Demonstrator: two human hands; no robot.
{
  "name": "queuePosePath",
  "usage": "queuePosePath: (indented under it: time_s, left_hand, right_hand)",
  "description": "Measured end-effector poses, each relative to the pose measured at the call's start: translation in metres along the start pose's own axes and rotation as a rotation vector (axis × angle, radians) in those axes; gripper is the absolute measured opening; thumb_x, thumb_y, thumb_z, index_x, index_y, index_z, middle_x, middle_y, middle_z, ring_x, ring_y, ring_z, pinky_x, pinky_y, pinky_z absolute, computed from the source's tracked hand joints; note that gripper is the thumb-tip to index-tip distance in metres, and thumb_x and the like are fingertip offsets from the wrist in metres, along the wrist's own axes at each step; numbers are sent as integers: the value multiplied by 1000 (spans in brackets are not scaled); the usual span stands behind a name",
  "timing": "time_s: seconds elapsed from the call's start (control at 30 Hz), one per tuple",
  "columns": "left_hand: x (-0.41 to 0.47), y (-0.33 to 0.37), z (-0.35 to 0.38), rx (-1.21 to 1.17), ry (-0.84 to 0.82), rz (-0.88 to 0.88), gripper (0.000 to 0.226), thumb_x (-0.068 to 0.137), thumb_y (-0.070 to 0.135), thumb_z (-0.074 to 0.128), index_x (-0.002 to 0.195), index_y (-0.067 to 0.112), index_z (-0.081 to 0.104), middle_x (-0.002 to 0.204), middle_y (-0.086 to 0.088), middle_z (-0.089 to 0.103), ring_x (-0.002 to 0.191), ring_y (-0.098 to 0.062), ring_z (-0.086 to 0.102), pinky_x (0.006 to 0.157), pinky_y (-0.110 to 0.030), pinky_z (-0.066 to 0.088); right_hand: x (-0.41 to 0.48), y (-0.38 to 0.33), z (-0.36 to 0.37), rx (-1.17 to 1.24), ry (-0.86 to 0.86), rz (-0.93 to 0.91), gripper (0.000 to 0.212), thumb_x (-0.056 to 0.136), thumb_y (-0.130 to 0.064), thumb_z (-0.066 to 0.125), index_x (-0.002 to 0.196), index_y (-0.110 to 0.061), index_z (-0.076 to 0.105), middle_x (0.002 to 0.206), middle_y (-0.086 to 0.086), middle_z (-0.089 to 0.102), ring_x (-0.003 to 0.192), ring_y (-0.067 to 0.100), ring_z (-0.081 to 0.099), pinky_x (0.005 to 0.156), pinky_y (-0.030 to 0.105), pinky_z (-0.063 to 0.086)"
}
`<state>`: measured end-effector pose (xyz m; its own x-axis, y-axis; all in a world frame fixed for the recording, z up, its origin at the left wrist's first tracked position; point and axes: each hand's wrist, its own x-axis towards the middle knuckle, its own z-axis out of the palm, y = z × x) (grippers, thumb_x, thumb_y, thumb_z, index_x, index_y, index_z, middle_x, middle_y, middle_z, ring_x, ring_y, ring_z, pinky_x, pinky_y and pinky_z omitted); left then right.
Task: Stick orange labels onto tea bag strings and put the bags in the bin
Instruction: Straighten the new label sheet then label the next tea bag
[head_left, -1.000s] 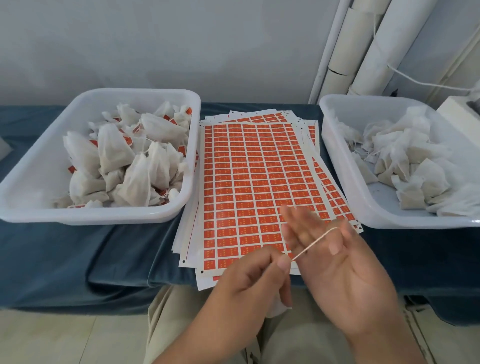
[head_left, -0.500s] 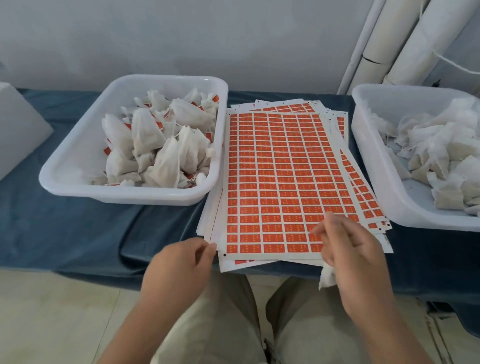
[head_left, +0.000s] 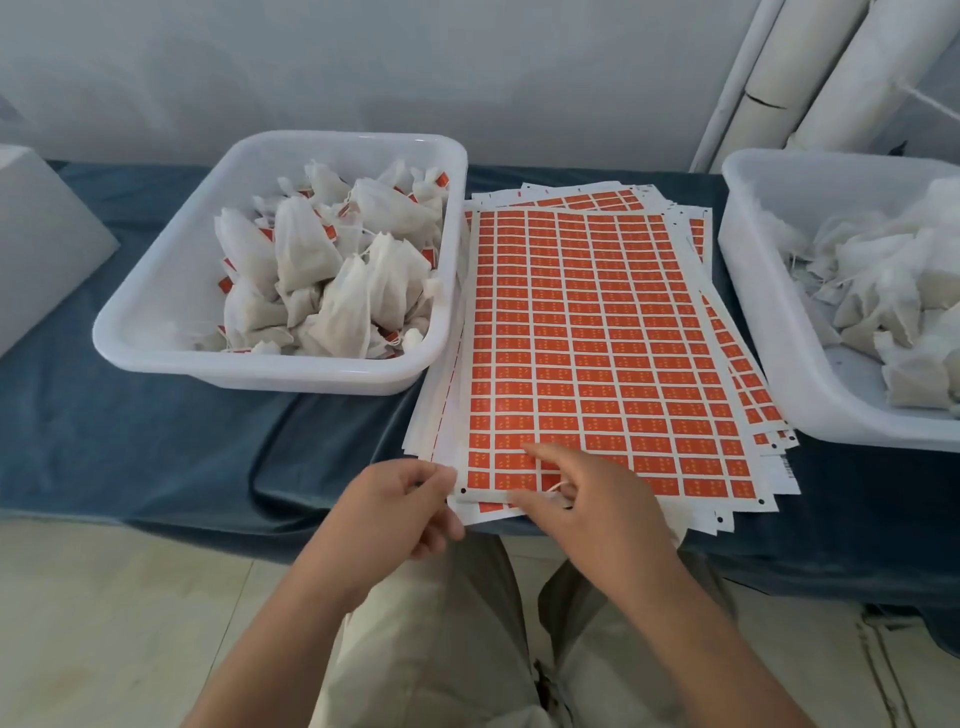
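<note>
Counter (head_left: 156, 441): draped in blue cloth and carrying all items. White pipes (head_left: 831, 73) stand at the wall behind its right end, and a white box (head_left: 41, 234) sits at the left edge.

Left bin (head_left: 161, 280): white plastic, holding tea bags (head_left: 306, 254) with orange tags showing among them. It lies beyond the left hand and touches the left edge of the sheets.

Right bin (head_left: 753, 291): white plastic, holding plain tea bags (head_left: 883, 275) with loose strings. It is well apart from both hands.

Label sheets (head_left: 597, 332): a fanned stack between the bins. The long axis runs away from the person, leaning slightly right at the far end. The near end overhangs the counter edge. The orange labels carry pale marks too small to read.

Left hand (head_left: 400, 506): fingers curled, gripping the near-left corner of the stack.

Right hand (head_left: 597, 504): resting on the near end of the top sheet, just beside the left hand. The index finger (head_left: 540, 453) reaches onto the labels. The other fingers curl round a white string (head_left: 557, 487), of which a small loop shows. The bag on it is hidden.
</note>
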<state>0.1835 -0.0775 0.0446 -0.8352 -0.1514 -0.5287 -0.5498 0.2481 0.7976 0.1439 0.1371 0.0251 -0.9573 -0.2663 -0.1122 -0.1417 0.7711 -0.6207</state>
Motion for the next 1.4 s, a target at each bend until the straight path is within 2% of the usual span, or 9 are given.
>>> queuePosePath:
  time_s: [0.2,0.37,0.53,0.7,0.83,0.93,1.07,1.3,1.4]
  left_hand:
    - [-4,3,11,34,27,112,15,96,48,72,88,37,78,69,11,71,50,0,55,49,-11,44]
    - [-13,13,16,-117,110,232,16,93,45,71,84,35,81,86,8,79,64,-1,66,60,-13,53]
    - [-29,25,23,-296,48,301,27,83,52,66,93,35,84,97,5,82,87,-11,77,67,-15,57]
    - [-38,33,24,-309,226,436,23,77,52,76,83,31,82,81,2,81,72,-14,77,57,-16,54]
    - [-40,38,25,-376,145,431,24,80,52,71,89,33,84,87,1,82,77,-13,78,55,-15,53]
    - [-41,37,25,-333,132,454,26,83,52,69,94,34,84,91,4,82,82,-13,78,56,-16,54]
    - [-42,35,28,-245,157,519,28,84,55,66,92,35,83,83,7,80,75,-10,75,56,-15,55]
    - [-38,33,27,-14,174,649,33,93,54,58,98,32,81,85,22,78,83,-3,75,65,-10,54]
    - [-38,32,28,5,180,658,30,91,57,58,96,36,80,84,24,77,83,-3,75,66,-9,54]
  right_hand:
    - [-2,-2,3,-100,56,-119,59,89,-75,58,141,-46,57,126,-28,67,100,-8,63,75,1,30]
    - [-9,-9,-12,12,70,-197,59,92,-74,46,138,-42,65,120,-27,70,95,-8,65,82,8,51]
    - [-16,-24,-33,134,161,-256,51,93,-70,53,125,-37,73,110,-28,73,96,-10,67,79,7,53]
    - [-17,-30,-43,205,222,-275,42,93,-62,59,113,-32,81,98,-24,77,88,-6,69,72,12,55]
    - [-18,-31,-43,177,256,-294,36,97,-56,61,112,-30,81,93,-24,76,83,-8,67,65,11,52]
    - [-20,-34,-48,103,295,-345,36,96,-54,62,118,-30,78,102,-27,73,80,-16,62,68,4,49]
    - [-20,-39,-56,15,201,-421,37,100,-52,58,118,-28,79,99,-19,77,83,-2,70,72,15,56]
    - [-15,-38,-60,-117,226,-499,38,103,-37,56,70,-23,69,58,-19,46,48,1,42,53,10,27]
    - [-11,-35,-56,-74,255,-470,31,98,-32,61,70,-22,71,58,-18,50,48,3,48,51,11,33]
